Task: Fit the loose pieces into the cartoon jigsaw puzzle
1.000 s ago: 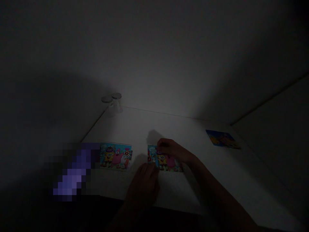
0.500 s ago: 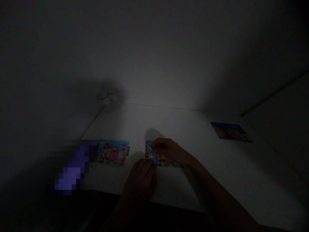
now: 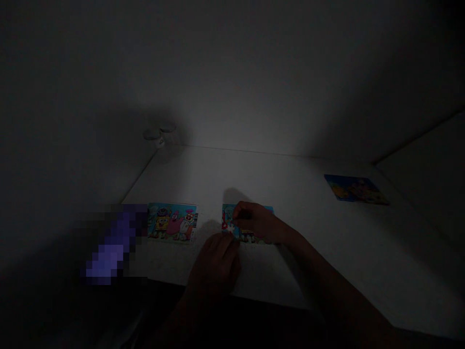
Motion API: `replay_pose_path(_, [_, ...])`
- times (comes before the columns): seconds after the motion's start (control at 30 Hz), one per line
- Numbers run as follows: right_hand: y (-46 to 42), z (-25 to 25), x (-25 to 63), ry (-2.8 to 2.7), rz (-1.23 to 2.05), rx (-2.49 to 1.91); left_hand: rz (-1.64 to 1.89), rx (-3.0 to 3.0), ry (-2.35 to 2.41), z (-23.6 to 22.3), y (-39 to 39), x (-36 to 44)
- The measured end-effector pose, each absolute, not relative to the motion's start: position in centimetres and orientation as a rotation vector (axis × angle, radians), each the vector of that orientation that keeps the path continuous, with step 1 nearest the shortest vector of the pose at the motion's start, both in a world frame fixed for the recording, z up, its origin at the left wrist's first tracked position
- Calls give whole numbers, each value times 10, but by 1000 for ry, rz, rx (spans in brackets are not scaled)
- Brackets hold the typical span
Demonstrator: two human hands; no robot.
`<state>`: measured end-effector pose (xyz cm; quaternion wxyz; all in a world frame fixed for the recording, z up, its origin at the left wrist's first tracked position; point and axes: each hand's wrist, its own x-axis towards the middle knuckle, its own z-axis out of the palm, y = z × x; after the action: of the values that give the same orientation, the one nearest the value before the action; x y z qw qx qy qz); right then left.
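Note:
A colourful cartoon picture [image 3: 228,213] lies flat on the white table in front of me, partly covered by my hands. Over its upper middle, my right hand [image 3: 256,223] has thumb and forefinger brought together in a pinch. Whatever sits between those fingertips, if anything, is too dark to make out. My left hand [image 3: 216,259] rests on the table at the picture's lower left corner, fingers loosely bent and nothing visible in them. To the left lies a similar cartoon picture card [image 3: 172,223], with a barcode on its right edge.
Two clear glass-like containers [image 3: 167,133] stand at the table's back left corner. A darker blue cartoon picture [image 3: 356,189] lies at the far right. A pixelated purple shape [image 3: 109,252] is at the left edge. White walls border the white table [image 3: 218,169]; lighting is very dim.
The view has shifted slightly, so the table and its contents sit a little higher in the frame. My right hand remains pinched over the picture, and my left hand stays by its corner.

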<state>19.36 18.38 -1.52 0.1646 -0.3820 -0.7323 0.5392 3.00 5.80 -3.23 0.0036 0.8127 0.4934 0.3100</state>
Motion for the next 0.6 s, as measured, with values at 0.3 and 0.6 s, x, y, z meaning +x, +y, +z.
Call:
replay_pose_path(0.3, [178,-8,185,-2196,1546,-967,921,2541,1551,-35,57,29])
replay_pose_path(0.6, [172,-10,180,-2313,1387,-967,907,2520,1535,-34,59,30])
